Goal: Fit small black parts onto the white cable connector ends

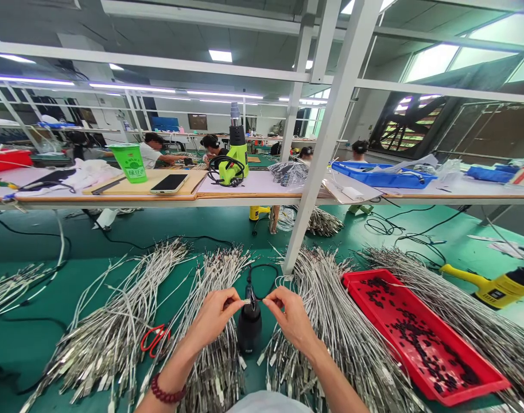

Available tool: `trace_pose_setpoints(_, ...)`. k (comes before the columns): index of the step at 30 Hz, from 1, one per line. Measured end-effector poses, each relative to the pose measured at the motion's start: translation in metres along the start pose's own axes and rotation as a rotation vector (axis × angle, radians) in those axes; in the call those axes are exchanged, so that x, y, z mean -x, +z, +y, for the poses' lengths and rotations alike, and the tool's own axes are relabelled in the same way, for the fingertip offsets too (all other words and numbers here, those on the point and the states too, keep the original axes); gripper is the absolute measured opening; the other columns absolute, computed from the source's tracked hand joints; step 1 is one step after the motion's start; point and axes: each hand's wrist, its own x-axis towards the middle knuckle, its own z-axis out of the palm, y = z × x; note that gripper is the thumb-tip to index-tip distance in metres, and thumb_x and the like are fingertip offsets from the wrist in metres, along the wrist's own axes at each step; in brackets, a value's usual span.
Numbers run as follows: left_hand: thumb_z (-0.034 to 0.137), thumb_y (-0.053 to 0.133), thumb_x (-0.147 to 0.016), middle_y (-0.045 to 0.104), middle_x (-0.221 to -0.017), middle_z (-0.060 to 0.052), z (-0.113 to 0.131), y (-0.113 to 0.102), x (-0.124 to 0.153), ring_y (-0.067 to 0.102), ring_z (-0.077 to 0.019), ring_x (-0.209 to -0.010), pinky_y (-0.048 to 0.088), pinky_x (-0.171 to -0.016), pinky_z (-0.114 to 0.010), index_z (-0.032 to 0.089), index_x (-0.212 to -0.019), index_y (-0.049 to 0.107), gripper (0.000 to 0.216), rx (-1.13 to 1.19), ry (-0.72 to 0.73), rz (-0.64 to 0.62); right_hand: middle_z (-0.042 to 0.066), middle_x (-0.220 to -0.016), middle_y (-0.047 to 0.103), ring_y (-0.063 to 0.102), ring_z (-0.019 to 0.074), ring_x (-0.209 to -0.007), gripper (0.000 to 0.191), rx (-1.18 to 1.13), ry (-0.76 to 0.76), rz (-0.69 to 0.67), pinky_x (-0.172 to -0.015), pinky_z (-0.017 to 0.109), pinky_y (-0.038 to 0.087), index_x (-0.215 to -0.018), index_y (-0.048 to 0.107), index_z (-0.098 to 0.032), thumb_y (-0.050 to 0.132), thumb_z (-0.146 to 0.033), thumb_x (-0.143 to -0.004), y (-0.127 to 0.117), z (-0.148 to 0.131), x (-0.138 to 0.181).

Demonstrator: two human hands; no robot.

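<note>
My left hand [216, 312] is closed in a pinch on a small whitish piece, which looks like the end of a cable. Opposite it, my right hand [291, 314] also pinches thumb to finger; what lies between those fingertips is too small to make out. A black corded tool [249, 330] with a rounded body stands on the green bench, just below and between my fingertips. White cables with metal plugs lie in a bundle [212, 344] under my left hand. Another cable bundle [330, 321] spreads beneath my right forearm.
A red tray [416, 321] of small black parts lies to the right, near a yellow heat gun [498, 287]. Red-handled scissors [155, 339] lie left. A white post [326, 143] rises ahead. The shelf holds a green cup [130, 163], a phone [169, 183] and a green heat gun [236, 149].
</note>
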Motion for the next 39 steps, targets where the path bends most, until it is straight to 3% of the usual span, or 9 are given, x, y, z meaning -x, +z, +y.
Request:
trace_pose_setpoints(13, 0.037, 0.054, -0.087, 0.056, -0.066, 0.003, -0.0003, 0.0007, 0.0011, 0.048, -0.0131, -0.062, 0.031, -0.058, -0.022, 0.018, -0.072, 0.057, 0.025, 0.032, -0.011, 0.047, 0.001, -0.072, 0.058, 0.053, 0.0156, -0.068, 0.012, -0.005, 0.007, 0.026, -0.06, 0.025, 0.039, -0.078, 0.065, -0.02, 0.057, -0.022, -0.087, 0.0001, -0.0031, -0.0008)
trace_pose_setpoints(22, 0.043, 0.042, -0.092, 0.041, -0.055, 0.006, 0.0013, 0.0002, 0.0017, 0.034, -0.0112, -0.055, 0.023, -0.053, -0.023, 0.017, -0.065, 0.054, 0.04, -0.019, 0.002, 0.011, 0.001, -0.071, 0.058, 0.052, 0.0155, -0.065, 0.019, 0.026, -0.014, -0.008, -0.058, 0.026, 0.038, -0.077, 0.062, -0.02, 0.051, -0.026, -0.092, -0.0034, -0.0023, -0.0002)
trace_pose_setpoints(28, 0.043, 0.051, -0.087, 0.044, -0.06, 0.006, -0.0011, 0.0007, 0.0024, 0.037, -0.0112, -0.057, 0.026, -0.055, -0.021, 0.017, -0.077, 0.058, 0.029, 0.033, -0.025, 0.029, 0.0, -0.07, 0.056, 0.051, 0.0158, -0.066, 0.021, 0.05, -0.02, -0.034, -0.059, 0.026, 0.036, -0.077, 0.06, -0.02, 0.049, -0.027, -0.093, -0.0028, -0.0021, 0.0003)
trace_pose_setpoints(39, 0.044, 0.037, -0.094, 0.037, -0.051, 0.006, -0.0024, 0.0016, 0.0023, 0.035, -0.0109, -0.052, 0.023, -0.054, -0.023, 0.017, -0.061, 0.052, 0.045, -0.095, 0.002, 0.0, -0.002, -0.066, 0.051, 0.048, 0.0141, -0.064, 0.031, 0.111, -0.028, -0.042, -0.06, 0.025, 0.033, -0.07, 0.054, -0.02, 0.04, -0.026, -0.097, -0.0001, -0.0027, 0.0006)
